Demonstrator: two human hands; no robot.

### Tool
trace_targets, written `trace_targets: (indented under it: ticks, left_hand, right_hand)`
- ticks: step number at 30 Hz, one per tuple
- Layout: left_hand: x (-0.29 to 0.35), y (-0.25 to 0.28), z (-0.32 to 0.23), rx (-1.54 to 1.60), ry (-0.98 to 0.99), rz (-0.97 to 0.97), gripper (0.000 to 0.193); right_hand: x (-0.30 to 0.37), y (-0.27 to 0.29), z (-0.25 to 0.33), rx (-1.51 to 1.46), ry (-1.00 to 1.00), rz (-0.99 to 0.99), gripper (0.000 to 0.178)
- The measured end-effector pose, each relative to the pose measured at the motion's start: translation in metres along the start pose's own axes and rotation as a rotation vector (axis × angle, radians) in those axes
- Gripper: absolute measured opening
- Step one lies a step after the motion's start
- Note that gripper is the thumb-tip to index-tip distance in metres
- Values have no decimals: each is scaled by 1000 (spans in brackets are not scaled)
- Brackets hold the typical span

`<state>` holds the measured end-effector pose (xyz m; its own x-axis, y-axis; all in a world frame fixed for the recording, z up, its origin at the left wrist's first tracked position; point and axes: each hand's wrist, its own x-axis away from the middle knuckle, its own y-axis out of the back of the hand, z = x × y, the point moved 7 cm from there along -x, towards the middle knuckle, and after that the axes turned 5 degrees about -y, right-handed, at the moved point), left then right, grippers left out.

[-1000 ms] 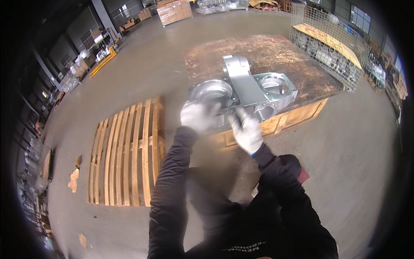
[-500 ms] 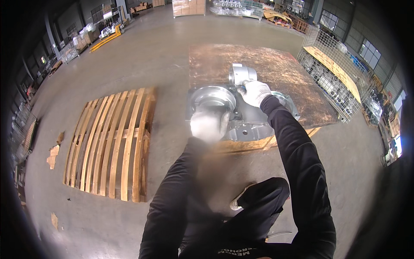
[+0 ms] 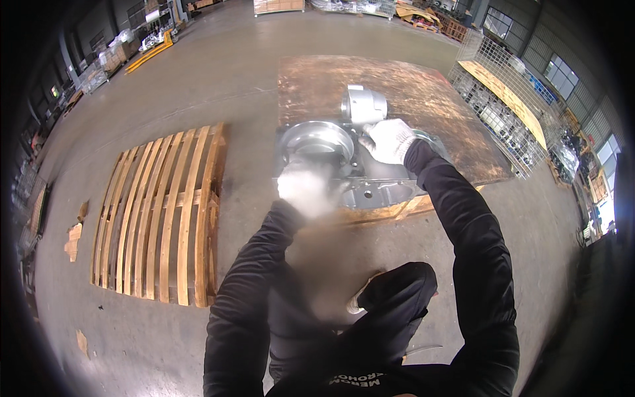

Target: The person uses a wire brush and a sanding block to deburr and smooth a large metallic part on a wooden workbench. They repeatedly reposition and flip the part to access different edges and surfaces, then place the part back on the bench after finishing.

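A grey metal casting with a wide round bowl (image 3: 319,135) lies on a brown worn wooden board (image 3: 410,83). My left hand (image 3: 305,190), in a white glove, is over the bowl's near side; glare and blur hide its fingers. Farther right, my gloved right hand (image 3: 391,141) is low over the middle of the casting. Its fingers are curled, and whatever is between them is too small to make out. Just beyond those fingertips a silver cylindrical metal housing (image 3: 366,106) rests on the board, apart from the hand. The casting's flat near plate (image 3: 390,193) has a hole in it.
A slatted wooden pallet (image 3: 159,212) lies on the floor at the left. Right of the board stands a wire mesh cage (image 3: 496,112) full of metal parts. A yellow pallet jack (image 3: 151,53) is at the far left. My bent knee (image 3: 413,281) is below the board.
The whole view has shifted slightly. My right hand has drawn a little back from the cylindrical housing, leaving a small gap. The left hand stays by the bowl, still blurred.
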<state>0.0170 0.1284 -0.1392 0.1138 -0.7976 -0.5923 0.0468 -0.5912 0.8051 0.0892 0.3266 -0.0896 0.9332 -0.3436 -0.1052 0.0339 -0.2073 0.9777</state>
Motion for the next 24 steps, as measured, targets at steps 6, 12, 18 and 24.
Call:
trace_targets:
  ticks: [6,12,18,24]
  left_hand:
    - [-2,10,-9,15,5,-27,39]
    - [-7,12,-10,16,15,3,36]
    - [-5,18,-13,49,-42,-148,35]
    - [-6,14,-13,10,-48,-102,42]
  right_hand:
    - [70,0,24,79,95,-93,36]
    - [124,15,48,-14,178,-248,30]
    - [163,19,-25,-30,-14,-585,32]
    - [159,-38,-202,-220,-505,-248,33]
